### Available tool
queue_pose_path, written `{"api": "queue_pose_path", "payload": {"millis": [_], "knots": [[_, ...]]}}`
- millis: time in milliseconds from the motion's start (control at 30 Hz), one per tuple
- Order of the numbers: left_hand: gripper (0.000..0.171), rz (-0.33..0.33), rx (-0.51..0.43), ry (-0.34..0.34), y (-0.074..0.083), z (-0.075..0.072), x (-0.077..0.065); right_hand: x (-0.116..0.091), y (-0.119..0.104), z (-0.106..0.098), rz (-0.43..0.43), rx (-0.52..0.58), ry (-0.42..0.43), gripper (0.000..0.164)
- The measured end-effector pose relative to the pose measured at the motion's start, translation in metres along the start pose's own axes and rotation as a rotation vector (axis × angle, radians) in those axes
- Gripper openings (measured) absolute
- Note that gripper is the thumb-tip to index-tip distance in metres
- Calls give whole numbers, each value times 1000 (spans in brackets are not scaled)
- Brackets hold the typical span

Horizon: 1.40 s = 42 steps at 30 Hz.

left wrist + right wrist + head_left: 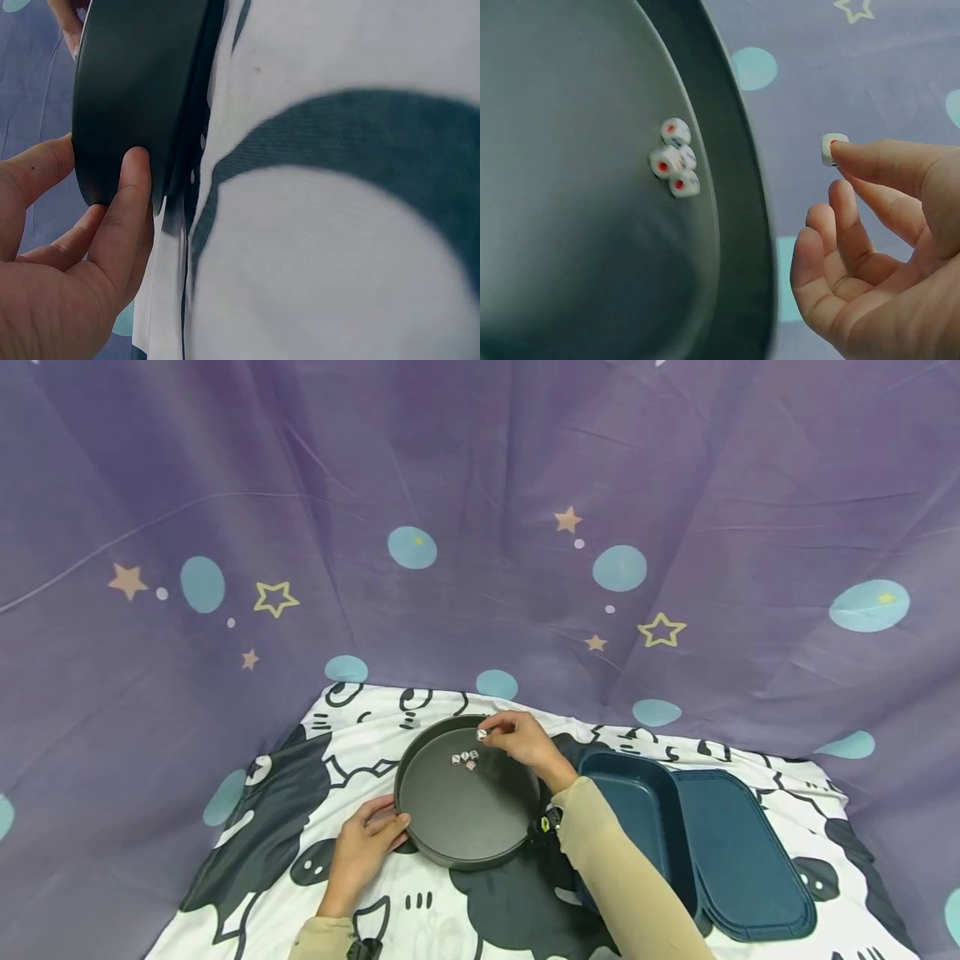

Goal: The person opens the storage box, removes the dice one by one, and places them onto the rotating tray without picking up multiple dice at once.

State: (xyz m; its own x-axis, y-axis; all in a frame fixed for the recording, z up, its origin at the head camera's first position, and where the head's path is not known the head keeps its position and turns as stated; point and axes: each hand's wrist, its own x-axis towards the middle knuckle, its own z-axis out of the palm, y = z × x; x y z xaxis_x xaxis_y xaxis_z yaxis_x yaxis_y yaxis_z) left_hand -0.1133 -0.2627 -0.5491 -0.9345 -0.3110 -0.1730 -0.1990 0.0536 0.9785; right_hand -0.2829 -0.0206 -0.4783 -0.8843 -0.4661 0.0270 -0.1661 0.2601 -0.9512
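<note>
Honestly, my right hand [525,742] pinches one tiny die [827,152], left hand [363,846] spread against the pan [468,822], so a sloppy pinch could drop it and scatter the other dice [662,162].

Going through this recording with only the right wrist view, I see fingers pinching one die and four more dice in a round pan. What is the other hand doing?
Observer: The left hand holds the pan by its side.
Reviewer: Is anything standing to the pan's right in the head view?
Observer: Yes, a blue container, partly hidden by the right sleeve.
Reviewer: Is its lid on?
Observer: No, what looks like its lid lies flat, on the container's right.
</note>
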Motion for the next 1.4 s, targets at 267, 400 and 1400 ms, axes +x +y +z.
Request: {"api": "queue_pose_path", "payload": {"millis": [267,400,1400], "knots": [[47,29,7,1,0,6,0,8,13,15,16,3,5,19],[47,38,12,2,1,8,0,7,13,19,31,6,16,19],[51,10,33,0,3,0,-2,-84,9,-110,-30,-91,173,24]]}}
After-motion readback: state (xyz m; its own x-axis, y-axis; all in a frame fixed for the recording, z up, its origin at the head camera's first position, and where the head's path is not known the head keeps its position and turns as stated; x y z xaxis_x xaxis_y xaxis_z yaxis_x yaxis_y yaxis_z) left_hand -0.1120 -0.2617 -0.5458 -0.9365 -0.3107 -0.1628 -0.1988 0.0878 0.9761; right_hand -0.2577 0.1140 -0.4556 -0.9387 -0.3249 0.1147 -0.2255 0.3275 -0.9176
